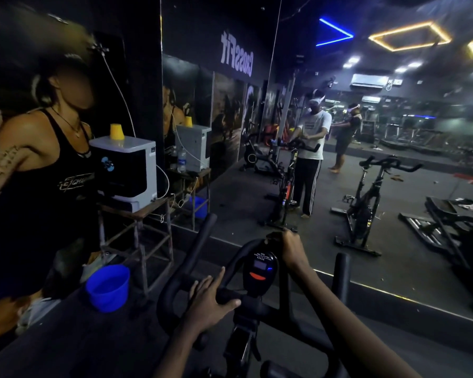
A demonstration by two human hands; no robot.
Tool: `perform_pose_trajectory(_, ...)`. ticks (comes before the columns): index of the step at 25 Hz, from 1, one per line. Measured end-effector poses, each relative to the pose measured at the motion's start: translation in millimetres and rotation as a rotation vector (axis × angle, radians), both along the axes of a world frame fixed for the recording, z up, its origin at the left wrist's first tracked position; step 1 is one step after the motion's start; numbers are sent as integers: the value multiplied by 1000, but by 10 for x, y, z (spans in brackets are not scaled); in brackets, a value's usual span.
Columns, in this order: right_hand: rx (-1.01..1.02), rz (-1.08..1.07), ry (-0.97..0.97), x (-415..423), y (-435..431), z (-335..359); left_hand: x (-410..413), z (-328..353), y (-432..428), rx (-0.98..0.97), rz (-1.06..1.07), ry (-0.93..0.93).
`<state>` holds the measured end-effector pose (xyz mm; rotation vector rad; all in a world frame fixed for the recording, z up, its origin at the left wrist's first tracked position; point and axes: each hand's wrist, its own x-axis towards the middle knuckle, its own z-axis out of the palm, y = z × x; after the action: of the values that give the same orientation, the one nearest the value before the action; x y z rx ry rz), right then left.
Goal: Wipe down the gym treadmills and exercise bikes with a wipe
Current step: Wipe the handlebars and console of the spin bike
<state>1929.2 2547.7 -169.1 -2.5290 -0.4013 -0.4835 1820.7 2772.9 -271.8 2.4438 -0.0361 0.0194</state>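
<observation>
I stand at a black exercise bike [246, 331] facing a wall mirror. Its small console [260, 268] has a lit screen and a red button, and sits at the centre of the handlebar [175, 279]. My left hand [210, 298] rests on the handlebar just left of the console, fingers straight and spread. My right hand [288, 248] is curled over the top of the front bar beside the console's upper right. No wipe shows in either hand; anything under the right palm is hidden.
A blue bucket [108, 287] stands on the floor to the left. Behind it, a metal stand [137, 236] carries a white and black water unit [126, 170] with a yellow cup on top. The mirror [339, 159] reflects me, another person and more bikes.
</observation>
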Motion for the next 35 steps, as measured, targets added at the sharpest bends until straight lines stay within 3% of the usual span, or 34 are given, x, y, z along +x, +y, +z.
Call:
perform_pose_trajectory(10,-137,58,164,98,321,333,19,-48,170,105,-91,10)
perform_pose_trajectory(14,-334,93,195,71,772,194,-3,-135,263,200,-17,-30)
perform_pose_trajectory(18,-663,103,92,-87,969,-32,-31,-129,240,257,120,-23)
perform_pose_trajectory(21,-765,139,64,-196,967,-120,-57,-119,276,315,156,-3)
perform_pose_trajectory(29,-653,347,-25,-500,947,-507,-108,-160,385,376,207,-10)
perform_pose_trajectory(35,-468,423,114,-788,752,-647,-121,-159,382,352,222,-19)
